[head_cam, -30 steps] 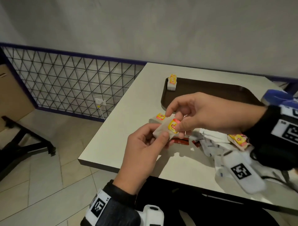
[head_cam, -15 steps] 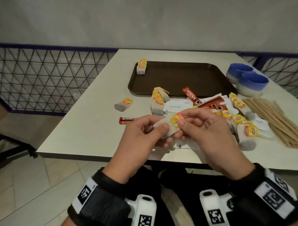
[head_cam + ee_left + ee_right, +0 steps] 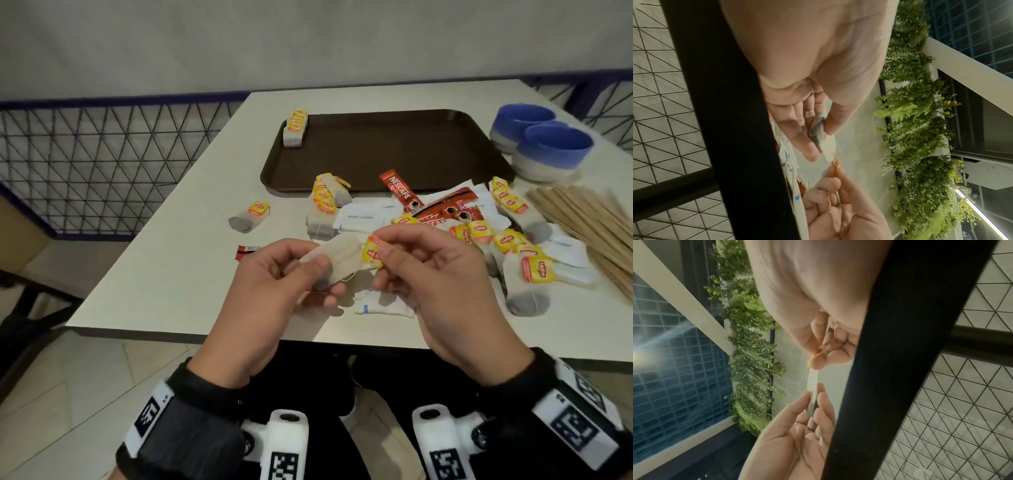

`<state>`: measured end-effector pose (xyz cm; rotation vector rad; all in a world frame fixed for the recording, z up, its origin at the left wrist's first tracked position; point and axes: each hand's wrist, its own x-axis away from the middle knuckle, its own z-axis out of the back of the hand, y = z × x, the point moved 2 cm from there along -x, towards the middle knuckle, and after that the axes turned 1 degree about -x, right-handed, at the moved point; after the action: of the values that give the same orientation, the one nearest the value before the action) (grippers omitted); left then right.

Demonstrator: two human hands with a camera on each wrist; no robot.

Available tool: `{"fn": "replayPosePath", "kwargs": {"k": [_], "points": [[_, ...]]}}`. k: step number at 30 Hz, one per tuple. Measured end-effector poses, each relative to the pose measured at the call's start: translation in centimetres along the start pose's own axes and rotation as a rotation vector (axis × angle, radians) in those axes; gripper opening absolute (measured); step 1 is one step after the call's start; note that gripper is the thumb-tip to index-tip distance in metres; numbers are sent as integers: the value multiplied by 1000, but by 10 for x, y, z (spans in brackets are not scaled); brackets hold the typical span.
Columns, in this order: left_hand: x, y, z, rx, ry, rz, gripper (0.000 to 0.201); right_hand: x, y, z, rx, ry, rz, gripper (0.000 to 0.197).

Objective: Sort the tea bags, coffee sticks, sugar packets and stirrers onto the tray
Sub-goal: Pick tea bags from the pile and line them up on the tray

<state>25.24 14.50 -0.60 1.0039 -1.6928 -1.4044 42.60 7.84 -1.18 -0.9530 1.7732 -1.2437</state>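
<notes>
Both hands hold one tea bag [image 3: 337,262] above the table's near edge. My left hand [image 3: 274,274] pinches its grey pouch end [image 3: 818,129] between thumb and fingers. My right hand [image 3: 428,270] pinches its yellow tag [image 3: 372,253] at the other end [image 3: 812,360]. The brown tray [image 3: 394,150] lies further back, with a small stack of tea bags [image 3: 295,128] in its far left corner. Loose tea bags [image 3: 323,205], red coffee sticks [image 3: 399,193], white sugar packets [image 3: 359,217] and wooden stirrers [image 3: 589,226] lie scattered in front of the tray.
Two blue-and-white bowls [image 3: 544,144] stand right of the tray. A single tea bag [image 3: 249,217] and a coffee stick [image 3: 245,251] lie apart on the left. A sugar packet [image 3: 380,305] lies under my hands. A wire fence [image 3: 102,164] runs left of the table.
The view swung right and down, bringing the tray, pile and bowls into sight. My hands drew back to the near table edge, and the right hand now holds only the tag.
</notes>
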Motion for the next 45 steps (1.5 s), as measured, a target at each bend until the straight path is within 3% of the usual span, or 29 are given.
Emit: {"fn": "replayPosePath", "kwargs": {"k": [5,9,13,17,21,25,28,32,40,45], "points": [[-1,-1,0,-11,12,-12,12,3,0,1,42,-60,3,34],[-3,0,1,69,21,-8,11,5,1,1,37,-117,-9,38],[-2,-1,3,53,-22,-24,35,6,3,-2,46,-180,7,45],[-2,-3,5,13,-41,-26,35,7,1,-3,69,-183,47,34],[-2,-2,6,84,-11,-29,25,9,-2,-5,38,-167,66,16],[-1,-2,7,134,65,-73,21,11,-2,-4,39,-184,71,10],[0,-3,6,118,103,-124,33,12,-1,-3,59,-203,81,10],[-1,-5,8,65,82,-140,25,13,-2,-4,90,-194,98,11],[1,-4,9,-118,-102,-188,17,14,-3,-8,144,-226,139,14],[-1,-5,8,-58,-58,-181,23,16,-5,-11,207,-259,118,16]]}}
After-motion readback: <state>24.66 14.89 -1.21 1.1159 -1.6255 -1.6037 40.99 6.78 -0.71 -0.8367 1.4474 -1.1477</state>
